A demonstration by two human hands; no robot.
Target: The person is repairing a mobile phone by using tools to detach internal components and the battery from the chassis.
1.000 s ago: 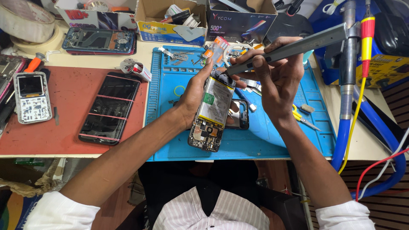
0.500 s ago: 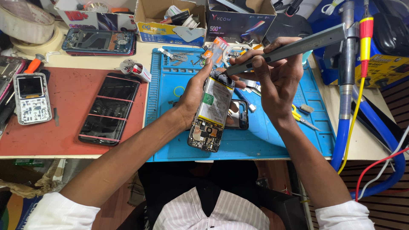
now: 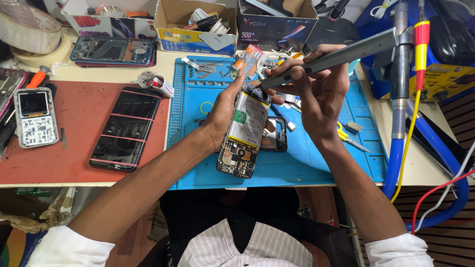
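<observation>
Our left hand (image 3: 221, 116) is gripping an opened black smartphone with exposed battery (image 3: 243, 131) while our right hand (image 3: 316, 96) is clasping a slim grey metal electric screwdriver (image 3: 341, 54) against its top edge, above the blue silicone mat (image 3: 307, 163).

**Boxes, screens, labels on bench**

Open yellow-blue cardboard box (image 3: 195, 29) sitting at 12 o'clock; dark box (image 3: 277, 27) lying just right of it. Black phone screen (image 3: 126, 129) lying at 9 o'clock on red mat (image 3: 74, 163). Green label (image 3: 240, 116) showing on opened phone's battery (image 3: 250, 121), centre.
</observation>
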